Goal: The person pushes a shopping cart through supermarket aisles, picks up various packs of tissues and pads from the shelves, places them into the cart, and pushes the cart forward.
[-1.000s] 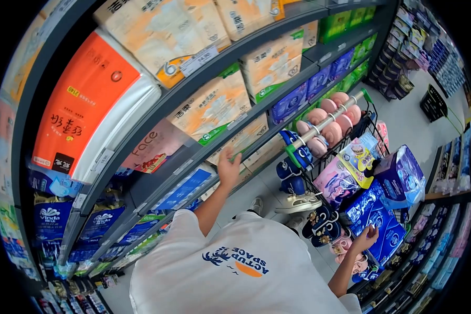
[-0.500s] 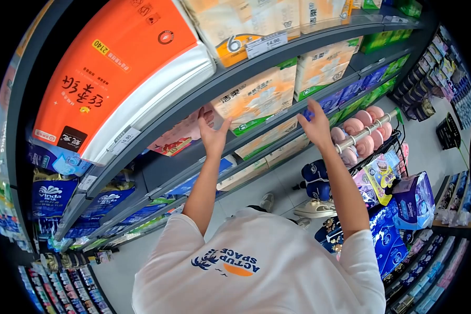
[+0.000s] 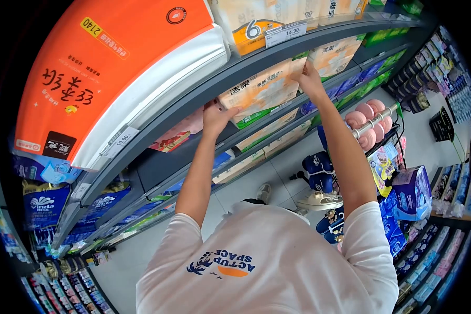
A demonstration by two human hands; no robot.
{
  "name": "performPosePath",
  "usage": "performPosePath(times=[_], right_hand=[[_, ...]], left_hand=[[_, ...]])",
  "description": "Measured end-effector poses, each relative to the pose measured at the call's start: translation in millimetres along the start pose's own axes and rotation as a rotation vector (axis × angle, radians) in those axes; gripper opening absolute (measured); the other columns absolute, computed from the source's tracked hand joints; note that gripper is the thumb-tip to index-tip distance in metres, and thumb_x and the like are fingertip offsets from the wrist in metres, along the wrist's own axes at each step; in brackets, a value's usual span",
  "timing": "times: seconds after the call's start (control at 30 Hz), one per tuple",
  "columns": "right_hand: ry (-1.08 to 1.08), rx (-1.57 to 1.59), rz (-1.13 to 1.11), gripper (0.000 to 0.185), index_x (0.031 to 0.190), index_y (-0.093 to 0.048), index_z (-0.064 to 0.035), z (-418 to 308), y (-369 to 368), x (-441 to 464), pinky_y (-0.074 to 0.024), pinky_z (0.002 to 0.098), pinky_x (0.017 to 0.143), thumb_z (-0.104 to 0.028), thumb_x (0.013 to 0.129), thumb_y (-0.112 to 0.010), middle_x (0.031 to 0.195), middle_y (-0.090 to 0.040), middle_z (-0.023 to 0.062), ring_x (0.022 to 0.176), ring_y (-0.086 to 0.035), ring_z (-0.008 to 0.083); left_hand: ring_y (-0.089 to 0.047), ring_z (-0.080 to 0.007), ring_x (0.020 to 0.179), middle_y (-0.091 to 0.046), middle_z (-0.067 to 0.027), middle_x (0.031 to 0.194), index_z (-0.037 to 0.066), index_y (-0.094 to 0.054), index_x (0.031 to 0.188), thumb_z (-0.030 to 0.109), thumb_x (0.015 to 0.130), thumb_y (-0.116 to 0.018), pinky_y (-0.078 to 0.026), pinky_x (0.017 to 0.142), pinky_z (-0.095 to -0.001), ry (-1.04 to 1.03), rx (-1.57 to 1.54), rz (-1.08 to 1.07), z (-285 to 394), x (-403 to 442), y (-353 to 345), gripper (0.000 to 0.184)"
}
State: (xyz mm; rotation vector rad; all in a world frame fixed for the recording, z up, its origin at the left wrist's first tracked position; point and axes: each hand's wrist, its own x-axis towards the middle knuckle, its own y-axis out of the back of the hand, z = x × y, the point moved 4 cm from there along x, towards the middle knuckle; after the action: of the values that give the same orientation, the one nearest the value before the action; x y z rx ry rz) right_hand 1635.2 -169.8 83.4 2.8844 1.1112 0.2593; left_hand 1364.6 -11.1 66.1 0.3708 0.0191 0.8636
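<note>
An orange-and-white pack of tissues (image 3: pixel 267 86) with a green lower edge sits on the middle shelf. My left hand (image 3: pixel 217 118) grips its left end, the thumb lying on the front and the other fingers partly hidden at the side. At the opposite end, my right hand (image 3: pixel 310 83) is closed on the pack's side, with some fingertips out of sight. A pink tissue pack (image 3: pixel 178 131) lies just left of my left hand. Behind my right hand stands another orange-and-white pack (image 3: pixel 336 55).
A large orange tissue pack (image 3: pixel 115 68) fills the upper shelf, whose dark edge (image 3: pixel 193 86) overhangs my hands. To the right is a rack with pink rolled items (image 3: pixel 369 123) and hanging slippers (image 3: pixel 319 170). Blue Vinda packs (image 3: pixel 47 204) stand at lower left.
Both hands have moved from open, in front of the shelf, to the two ends of the orange-and-white tissue pack and closed on it. My view has shifted slightly.
</note>
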Motion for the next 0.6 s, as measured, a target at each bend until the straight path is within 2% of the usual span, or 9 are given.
performPosePath(times=[0.07,0.13,0.2,0.27,0.47,0.53,0.6], right_hand=[[-0.033,0.028,0.008,0.053,0.121,-0.051,0.0023,-1,-2,-3,-0.0452,0.0302,0.088,-0.011,0.073,-0.069,0.111,-0.063,0.0135,0.1,-0.06,0.0222],[-0.082,0.058,-0.023,0.055,0.129,-0.047,0.0008,2,-5,-6,-0.0429,0.0307,0.094,-0.004,0.077,-0.064,0.118,-0.06,0.0105,0.108,-0.057,0.0207],[-0.08,0.088,-0.019,0.054,0.129,-0.046,0.0005,1,-6,-10,-0.0422,0.0306,0.095,-0.002,0.077,-0.063,0.119,-0.059,0.0106,0.11,-0.056,0.0204],[-0.059,0.124,-0.028,0.05,0.124,-0.047,0.001,0,-6,-14,-0.0419,0.0305,0.095,-0.002,0.077,-0.064,0.116,-0.059,0.011,0.108,-0.055,0.0202],[-0.117,0.12,0.084,0.043,0.115,-0.048,0.0008,-3,1,-31,-0.0428,0.0298,0.092,-0.002,0.076,-0.064,0.107,-0.06,0.0103,0.101,-0.057,0.0198],[-0.117,0.046,0.092,0.047,0.119,-0.047,0.0017,8,7,-36,-0.0435,0.0294,0.09,-0.001,0.076,-0.065,0.11,-0.061,0.0099,0.101,-0.057,0.0181],[0.022,0.071,0.061,0.055,0.125,-0.043,0.0033,17,11,-41,-0.0449,0.0296,0.086,-0.005,0.076,-0.067,0.109,-0.057,0.012,0.099,-0.055,0.0207]], left_hand=[[-0.059,-0.025,0.111,-0.059,-0.0165,0.119,-0.004,-0.04,0.13,0.008,0.066,-0.084,-0.05,0.093,-0.0337,0.017,0.037,-0.018,17,-5,1,0.078],[-0.058,-0.0261,0.112,-0.059,-0.0171,0.119,-0.004,-0.04,0.13,0.008,0.066,-0.084,-0.05,0.094,-0.0345,0.043,-0.001,-0.013,19,-8,3,0.079],[-0.058,-0.0275,0.113,-0.057,-0.0183,0.121,-0.004,-0.039,0.13,0.007,0.065,-0.084,-0.05,0.094,-0.0363,0.048,0.002,-0.026,16,-12,3,0.08],[-0.056,-0.0266,0.112,-0.054,-0.0182,0.124,-0.006,-0.042,0.127,0.013,0.062,-0.086,-0.046,0.097,-0.0354,-0.028,0.012,0.027,22,-20,5,0.081],[-0.052,-0.0255,0.115,-0.052,-0.0163,0.124,-0.002,-0.04,0.128,0.012,0.063,-0.084,-0.042,0.099,-0.0362,-0.168,-0.088,0.089,21,-57,-3,0.08],[-0.052,-0.0253,0.115,-0.052,-0.0153,0.122,-0.001,-0.04,0.127,0.012,0.063,-0.083,-0.04,0.099,-0.0357,-0.205,-0.071,0.08,24,-67,-6,0.079],[-0.051,-0.0252,0.115,-0.052,-0.0152,0.121,-0.002,-0.039,0.129,0.012,0.064,-0.082,-0.039,0.099,-0.0358,-0.209,0.072,0.087,35,-76,-7,0.079]])
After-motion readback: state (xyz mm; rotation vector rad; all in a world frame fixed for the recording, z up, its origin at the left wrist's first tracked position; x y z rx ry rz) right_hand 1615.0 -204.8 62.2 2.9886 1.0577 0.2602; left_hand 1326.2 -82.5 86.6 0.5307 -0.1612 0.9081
